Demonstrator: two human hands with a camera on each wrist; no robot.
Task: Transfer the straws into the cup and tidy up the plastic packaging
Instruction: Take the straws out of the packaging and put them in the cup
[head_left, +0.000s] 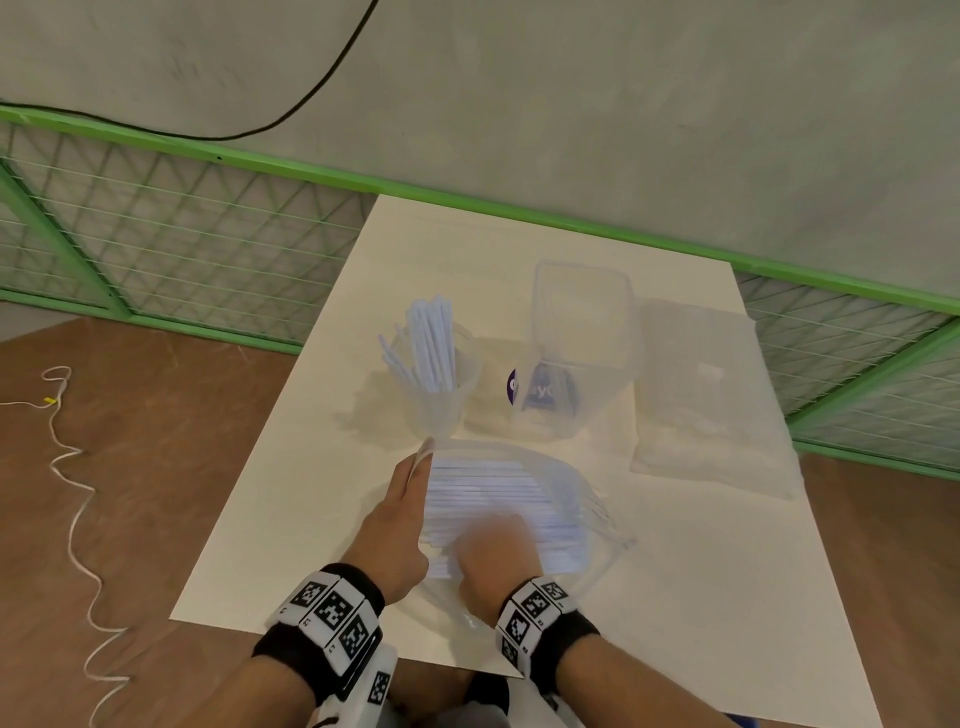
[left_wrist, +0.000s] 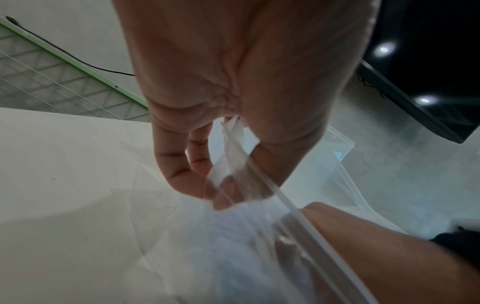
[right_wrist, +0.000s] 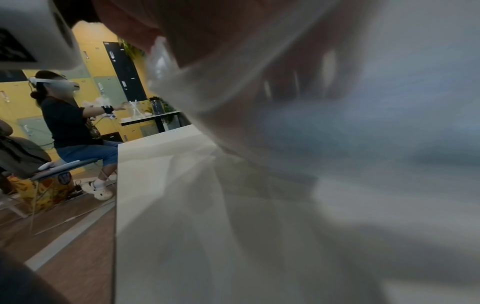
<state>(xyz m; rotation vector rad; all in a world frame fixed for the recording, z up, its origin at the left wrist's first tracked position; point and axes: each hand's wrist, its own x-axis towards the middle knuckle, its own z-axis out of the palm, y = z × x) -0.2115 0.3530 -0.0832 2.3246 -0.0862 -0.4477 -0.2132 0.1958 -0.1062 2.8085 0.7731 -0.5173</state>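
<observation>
Two hands work at one clear bag (head_left: 524, 499) lying on the white counter (head_left: 291, 467), near its front edge; the left hand (head_left: 400, 525) pinches the bag's mouth strip between thumb and curled fingers (left_wrist: 182, 164), lifting that edge; the right hand (head_left: 493, 551) is pushed inside the bag, blurred, and whether its fingers grip anything I cannot tell; the right wrist view shows only smeared plastic and skin. Inside the bag lies a flat row of white straws (head_left: 498, 488), side by side, running left to right; some sit under the right hand. Just behind the bag stands a clear cup (head_left: 441, 410), upright, with a bundle of white straws (head_left: 426, 348) leaning in it; beside the cup, to its right, a clear box (head_left: 582, 332) stands with a purple label showing through near its base; further right a second clear bag (head_left: 711, 395) lies flat on the counter, apart from the hands.
</observation>
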